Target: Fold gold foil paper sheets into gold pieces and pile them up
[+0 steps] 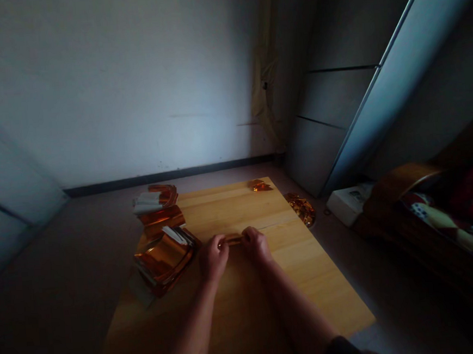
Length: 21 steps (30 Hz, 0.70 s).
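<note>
A small strip of shiny gold foil paper (235, 240) stretches between my two hands, low over the middle of the wooden table (309, 269). My left hand (215, 258) pinches its left end, and my right hand (257, 244) is closed on the right end. The fingers cover both ends of the strip. Just left of my left hand lies a stack of gold foil sheets (164, 256) with pale undersides. Behind it are another gold sheet (163, 221) and a curled bundle of sheets (154, 198).
A folded gold foil piece (260, 185) lies at the table's far right corner. Beyond the right edge, gold foil pieces (301, 209) sit in a heap lower down. A white box (347, 205) and a wooden armchair (404, 183) stand to the right, near a tall cabinet (336, 95).
</note>
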{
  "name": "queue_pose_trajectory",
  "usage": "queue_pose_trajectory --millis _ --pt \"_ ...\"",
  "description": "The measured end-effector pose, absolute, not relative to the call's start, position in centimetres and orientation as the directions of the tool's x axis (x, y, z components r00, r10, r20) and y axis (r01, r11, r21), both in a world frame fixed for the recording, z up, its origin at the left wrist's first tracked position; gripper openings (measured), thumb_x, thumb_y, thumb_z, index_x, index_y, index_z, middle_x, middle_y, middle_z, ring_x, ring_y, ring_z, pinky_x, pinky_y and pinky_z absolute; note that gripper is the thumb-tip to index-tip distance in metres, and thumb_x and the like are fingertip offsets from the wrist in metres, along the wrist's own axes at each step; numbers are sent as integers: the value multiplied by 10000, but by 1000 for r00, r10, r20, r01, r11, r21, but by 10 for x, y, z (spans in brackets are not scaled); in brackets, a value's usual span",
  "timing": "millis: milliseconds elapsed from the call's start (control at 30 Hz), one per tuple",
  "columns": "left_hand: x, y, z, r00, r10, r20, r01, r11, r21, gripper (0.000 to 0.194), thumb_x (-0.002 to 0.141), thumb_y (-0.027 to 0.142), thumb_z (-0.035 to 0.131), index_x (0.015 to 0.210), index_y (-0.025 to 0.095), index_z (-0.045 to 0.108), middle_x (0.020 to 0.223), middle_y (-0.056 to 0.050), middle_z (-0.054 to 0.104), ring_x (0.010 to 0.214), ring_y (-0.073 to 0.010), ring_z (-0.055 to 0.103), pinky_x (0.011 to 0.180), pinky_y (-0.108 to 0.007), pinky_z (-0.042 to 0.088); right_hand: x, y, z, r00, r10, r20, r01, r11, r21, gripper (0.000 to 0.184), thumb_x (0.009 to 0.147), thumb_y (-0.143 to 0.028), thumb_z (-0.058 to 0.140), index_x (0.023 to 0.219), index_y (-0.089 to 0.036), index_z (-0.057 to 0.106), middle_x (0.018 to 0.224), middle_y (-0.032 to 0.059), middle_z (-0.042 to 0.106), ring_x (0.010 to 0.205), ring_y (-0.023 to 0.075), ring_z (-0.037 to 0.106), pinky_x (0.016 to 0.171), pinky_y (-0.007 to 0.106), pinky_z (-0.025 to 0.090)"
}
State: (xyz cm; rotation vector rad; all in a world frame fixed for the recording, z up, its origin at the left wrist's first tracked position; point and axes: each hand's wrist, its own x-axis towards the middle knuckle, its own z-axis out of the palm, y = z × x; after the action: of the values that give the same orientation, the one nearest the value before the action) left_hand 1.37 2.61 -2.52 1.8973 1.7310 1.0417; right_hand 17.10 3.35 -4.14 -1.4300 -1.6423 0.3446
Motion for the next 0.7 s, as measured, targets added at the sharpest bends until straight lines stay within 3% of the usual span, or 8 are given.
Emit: queue_pose_trajectory --millis 433,700 --pt "9 27 -29 -95 960 263 623 -148 768 250 757 237 460 917 208 651 914 -39 718 857 -187 658 799 -301 505 176 30 -31 90 926 366 543 263 -797 51 686 -196 510 702 -194 559 675 -7 566 626 123 511 591 207 406" --pt "10 27 -25 -88 966 244 650 -130 749 279 750 240 490 974 203 651 970 -56 717 887 -196 661 790 -292 507 178 31 -32 94 942 321 499 235 -834 180 633 -212 547 806 -187 589 763 9 603 625 129 536 617 237 455"
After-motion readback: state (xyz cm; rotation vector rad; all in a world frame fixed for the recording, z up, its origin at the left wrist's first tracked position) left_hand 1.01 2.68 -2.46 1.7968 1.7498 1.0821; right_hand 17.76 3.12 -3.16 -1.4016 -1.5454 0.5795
